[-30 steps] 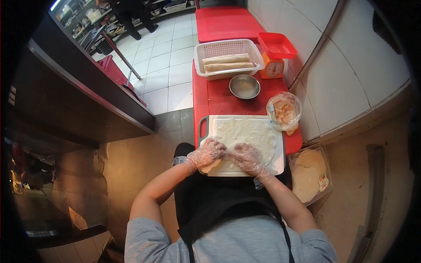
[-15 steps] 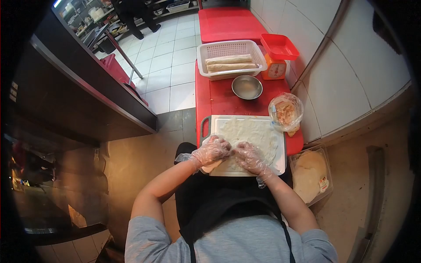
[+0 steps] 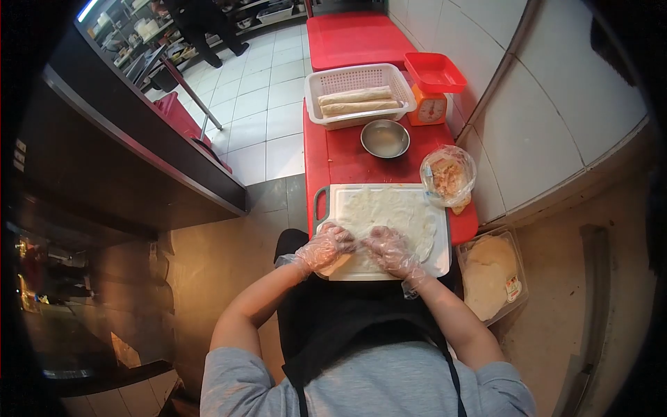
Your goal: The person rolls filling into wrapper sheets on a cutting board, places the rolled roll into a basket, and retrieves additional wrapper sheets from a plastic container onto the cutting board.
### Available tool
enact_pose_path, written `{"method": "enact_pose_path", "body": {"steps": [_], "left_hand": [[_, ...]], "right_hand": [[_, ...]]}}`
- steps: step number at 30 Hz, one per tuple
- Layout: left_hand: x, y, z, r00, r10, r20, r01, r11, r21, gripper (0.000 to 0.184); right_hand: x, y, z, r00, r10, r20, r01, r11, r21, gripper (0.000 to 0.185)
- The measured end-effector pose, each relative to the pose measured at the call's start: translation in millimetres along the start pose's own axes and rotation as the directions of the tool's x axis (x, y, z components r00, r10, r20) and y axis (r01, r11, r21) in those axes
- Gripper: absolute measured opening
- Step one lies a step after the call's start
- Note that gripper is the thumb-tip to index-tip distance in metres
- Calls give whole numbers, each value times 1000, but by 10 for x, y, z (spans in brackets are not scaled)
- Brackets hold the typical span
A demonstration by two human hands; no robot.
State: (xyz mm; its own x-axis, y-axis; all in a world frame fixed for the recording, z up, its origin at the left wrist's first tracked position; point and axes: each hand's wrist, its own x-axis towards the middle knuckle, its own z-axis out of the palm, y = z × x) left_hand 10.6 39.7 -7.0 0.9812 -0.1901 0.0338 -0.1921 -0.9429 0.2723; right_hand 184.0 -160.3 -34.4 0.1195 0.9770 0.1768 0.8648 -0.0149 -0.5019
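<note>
A thin pale sheet of dough (image 3: 399, 212) lies spread over the white cutting board (image 3: 443, 260). Both hands wear clear plastic gloves. My left hand (image 3: 328, 248) is closed at the board's near left part, over the dough's edge; what its fingers hold is hidden. Just right of it, my right hand (image 3: 390, 250) has its fingers pinched at the near part of the sheet, and the thing between them is too small to make out. Beyond the board stands a metal bowl (image 3: 385, 139) with cloudy liquid. A plastic bag of orange-brown filling (image 3: 448, 177) sits at the board's far right corner.
On the red table (image 3: 319, 156) a white basket (image 3: 313, 87) holds pale rolls (image 3: 358, 101), beside an orange scale (image 3: 427, 108) with a red tray. A clear box of pale sheets (image 3: 488, 278) is at the lower right. A person in dark clothes (image 3: 201, 28) stands far off.
The view has shifted slightly. My hands have drawn a little apart since half a second ago, and both stay at the near part of the dough.
</note>
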Motion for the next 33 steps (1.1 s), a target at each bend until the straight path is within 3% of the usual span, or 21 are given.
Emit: {"method": "enact_pose_path", "body": {"steps": [3,4,6,7,8,10,11,13,14,15,17,20,23,25,26,27,28,31,33], "left_hand": [[-104,75,-74,997,-72,36,71,996,48,37],[-123,122,-91,995,-93,-41,93,995,-23,39],[-105,238,-129,971,-142,-194,111,981,-162,43],[-43,355,-168,983,-143,-116,132,986,-98,55],[51,374,-12,992,-122,-14,121,990,-71,73],[449,655,-78,973,-223,68,230,965,-129,73],[628,705,5,962,-271,41,274,947,-166,72],[876,680,193,927,-374,-10,361,900,-243,72],[905,615,241,901,-433,-20,421,885,-198,72],[939,558,254,873,-487,-32,477,865,-152,71],[928,413,269,823,-564,-71,566,825,9,72],[679,45,314,787,-584,-198,605,793,69,72],[489,-56,136,832,-550,-73,553,811,189,85],[386,37,-141,852,-523,17,517,846,129,97],[359,68,-199,864,-499,61,493,865,95,104],[325,54,-164,867,-496,46,495,868,39,123],[335,56,-193,868,-492,69,489,871,58,126],[348,57,-210,855,-503,128,491,864,115,138],[349,58,-202,853,-506,130,496,862,101,139]], "right_hand": [[-66,-157,-29,997,-68,-42,60,986,-155,47],[-70,-242,-83,996,-78,-42,67,974,-216,52],[-134,-178,73,994,-103,24,104,991,-84,53],[-132,-96,145,991,-117,57,119,993,-18,54],[-97,19,206,994,-23,111,23,1000,-2,55],[-41,215,243,960,165,227,-172,985,14,58],[-29,265,174,991,122,51,-127,987,99,61],[27,282,-25,977,180,-111,-192,975,-113,63],[56,269,-125,961,194,-198,-235,949,-210,64],[49,312,-202,962,256,-94,-272,886,-375,68],[8,404,-336,929,348,-125,-369,863,-344,67],[-122,517,-497,906,392,-162,-424,840,-338,65],[-183,604,-549,923,351,-158,-384,860,-337,59],[-206,666,-674,932,344,-118,-363,886,-289,52],[-151,717,-817,923,382,-46,-381,892,-241,47],[-15,770,-1001,909,415,29,-402,895,-192,42],[84,832,-1151,892,440,105,-425,894,-139,37],[222,1349,-1266,890,245,-386,-281,959,-38,37],[297,1798,-1219,856,248,-454,-358,917,-173,47]]}}
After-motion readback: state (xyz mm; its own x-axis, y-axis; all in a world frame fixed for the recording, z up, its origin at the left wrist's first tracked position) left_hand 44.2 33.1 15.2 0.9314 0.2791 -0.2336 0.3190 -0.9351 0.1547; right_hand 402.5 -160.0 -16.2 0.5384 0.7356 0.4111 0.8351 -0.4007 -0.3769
